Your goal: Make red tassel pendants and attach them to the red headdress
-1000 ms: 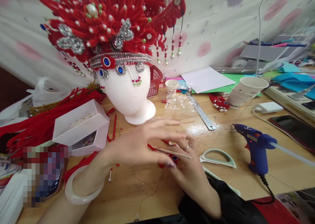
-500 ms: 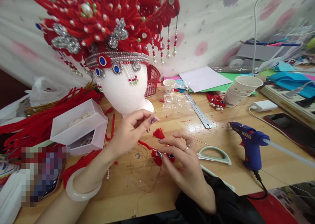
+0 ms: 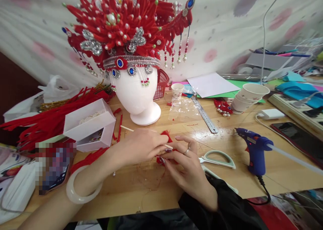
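My left hand [image 3: 143, 144] is closed on a thin wooden stick [image 3: 127, 128]. Its tip points toward the fingers of my right hand [image 3: 189, 169], which pinch a small red ornament [image 3: 159, 160] just above the table. Most of that ornament is hidden by my fingers. A red tassel [image 3: 166, 134] lies right behind my hands. Scissors [image 3: 220, 157] with pale green and white handles rest beside my right hand. Beyond my left hand stands a white foam head [image 3: 137, 92] wearing a red, beaded headdress [image 3: 126, 28].
A blue glue gun [image 3: 256, 149] stands at the right, near a phone [image 3: 295, 137] and a power strip [image 3: 297, 105]. White boxes [image 3: 88, 120] hold beads at the left. Paper cups [image 3: 248, 97], a steel ruler [image 3: 205, 115] and a red basket [image 3: 161, 83] sit farther back.
My left hand has come down to my right hand, and the stick now shows in it. My right hand stays at the red ornament. The view has shifted slightly.
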`<action>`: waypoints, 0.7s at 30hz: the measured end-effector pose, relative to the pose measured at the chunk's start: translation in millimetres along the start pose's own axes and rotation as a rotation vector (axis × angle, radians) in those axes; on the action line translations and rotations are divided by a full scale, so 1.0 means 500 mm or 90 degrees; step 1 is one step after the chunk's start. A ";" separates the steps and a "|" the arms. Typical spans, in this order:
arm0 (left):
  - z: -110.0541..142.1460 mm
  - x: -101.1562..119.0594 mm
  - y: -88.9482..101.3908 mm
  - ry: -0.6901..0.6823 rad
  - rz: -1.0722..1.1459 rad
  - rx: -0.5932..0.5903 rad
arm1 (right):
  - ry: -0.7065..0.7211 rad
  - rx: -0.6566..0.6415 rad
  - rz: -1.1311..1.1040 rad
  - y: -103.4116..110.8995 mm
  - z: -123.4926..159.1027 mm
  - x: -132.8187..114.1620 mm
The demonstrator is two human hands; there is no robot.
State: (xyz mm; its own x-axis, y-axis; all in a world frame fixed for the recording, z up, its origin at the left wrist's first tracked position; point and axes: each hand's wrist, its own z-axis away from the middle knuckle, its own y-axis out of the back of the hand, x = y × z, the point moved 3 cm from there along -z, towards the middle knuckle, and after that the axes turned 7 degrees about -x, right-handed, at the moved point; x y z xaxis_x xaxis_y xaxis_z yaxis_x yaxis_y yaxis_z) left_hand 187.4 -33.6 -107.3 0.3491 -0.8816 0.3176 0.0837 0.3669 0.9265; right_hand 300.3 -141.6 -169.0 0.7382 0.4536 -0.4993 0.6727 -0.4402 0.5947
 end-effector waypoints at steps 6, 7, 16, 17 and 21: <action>0.005 -0.002 0.008 -0.095 0.134 -0.041 | 0.027 -0.016 -0.022 0.000 0.002 -0.005; 0.007 -0.006 0.013 -0.089 0.172 -0.018 | 0.028 -0.016 -0.017 0.001 0.001 -0.006; 0.075 -0.080 0.074 0.076 0.392 0.363 | 0.026 0.007 0.019 0.001 0.006 -0.002; 0.079 -0.077 0.070 0.077 0.373 0.334 | 0.024 0.008 0.025 -0.001 0.007 -0.001; 0.077 -0.043 0.039 0.008 0.212 0.164 | 0.017 0.001 0.037 -0.007 0.008 0.004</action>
State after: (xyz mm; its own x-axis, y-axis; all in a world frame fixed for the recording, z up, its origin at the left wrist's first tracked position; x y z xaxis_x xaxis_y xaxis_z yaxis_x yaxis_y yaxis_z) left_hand 145.7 -19.0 -88.1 0.3298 -0.7227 0.6074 -0.2713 0.5438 0.7942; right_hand 299.6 -142.1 -174.4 0.7747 0.4477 -0.4466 0.6285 -0.4676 0.6216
